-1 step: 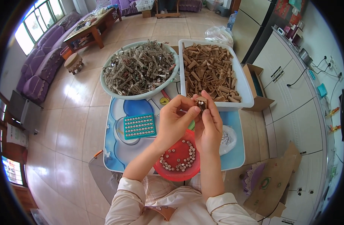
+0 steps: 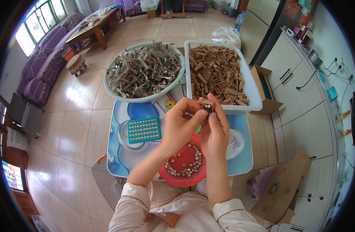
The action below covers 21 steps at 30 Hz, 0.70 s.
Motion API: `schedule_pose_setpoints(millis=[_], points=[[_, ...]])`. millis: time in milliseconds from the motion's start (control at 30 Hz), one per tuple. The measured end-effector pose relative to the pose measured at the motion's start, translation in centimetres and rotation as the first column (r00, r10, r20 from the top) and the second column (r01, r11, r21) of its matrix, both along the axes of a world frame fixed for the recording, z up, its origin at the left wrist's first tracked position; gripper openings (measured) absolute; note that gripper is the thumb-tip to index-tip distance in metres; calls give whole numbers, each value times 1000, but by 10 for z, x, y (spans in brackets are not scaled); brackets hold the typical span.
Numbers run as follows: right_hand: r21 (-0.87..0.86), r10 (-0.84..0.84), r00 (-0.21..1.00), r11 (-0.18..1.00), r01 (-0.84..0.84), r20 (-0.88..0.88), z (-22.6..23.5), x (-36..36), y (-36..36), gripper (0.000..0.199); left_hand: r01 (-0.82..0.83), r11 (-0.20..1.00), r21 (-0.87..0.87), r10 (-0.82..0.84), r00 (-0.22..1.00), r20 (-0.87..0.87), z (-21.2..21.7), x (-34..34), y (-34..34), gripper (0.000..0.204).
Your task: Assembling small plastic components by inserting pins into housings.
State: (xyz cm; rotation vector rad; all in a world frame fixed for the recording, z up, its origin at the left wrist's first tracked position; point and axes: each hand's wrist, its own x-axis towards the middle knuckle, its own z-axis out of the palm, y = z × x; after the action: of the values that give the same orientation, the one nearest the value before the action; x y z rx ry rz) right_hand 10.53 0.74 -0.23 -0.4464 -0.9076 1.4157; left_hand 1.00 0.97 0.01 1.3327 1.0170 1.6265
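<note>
Over the table, my left hand point(image 2: 181, 119) and my right hand point(image 2: 217, 131) pinch a small brown plastic casing point(image 2: 207, 103) between fingertips and thumbs. Its open end shows a shiny metal part inside. Below my hands sits a red basin point(image 2: 183, 157) holding several round silver discs point(image 2: 189, 171), partly covered by my left forearm. To the left lies a teal tray point(image 2: 159, 133) with rows of similar discs set in it. A white plastic bag point(image 2: 236, 145) with small metal pieces is beside my right wrist.
Beyond my hands stand a pale round basin point(image 2: 138, 99) heaped with clear and metal strips and a white tub point(image 2: 253, 92) of brown casings. Both rest at the far side of the patterned blue table point(image 2: 241, 166). Cardboard point(image 2: 280, 189) and white cabinets point(image 2: 301, 116) are at the right.
</note>
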Motion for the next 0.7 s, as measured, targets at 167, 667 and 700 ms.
schedule_pose_setpoints(millis=[167,667,700], points=[[-3,52,998,999,-52,-35,-2,1,1,33,5,1000,-21,-5,1000,2,3,-1,-1,16],[-143,239,970,963,-229,55,3,9,-4,17,346,936,-63,-345,938,24,10,-21,-1,28],[-150,239,969,962,-228,55,6,9,-6,17,346,936,-68,-345,938,29,10,-23,-1,28]])
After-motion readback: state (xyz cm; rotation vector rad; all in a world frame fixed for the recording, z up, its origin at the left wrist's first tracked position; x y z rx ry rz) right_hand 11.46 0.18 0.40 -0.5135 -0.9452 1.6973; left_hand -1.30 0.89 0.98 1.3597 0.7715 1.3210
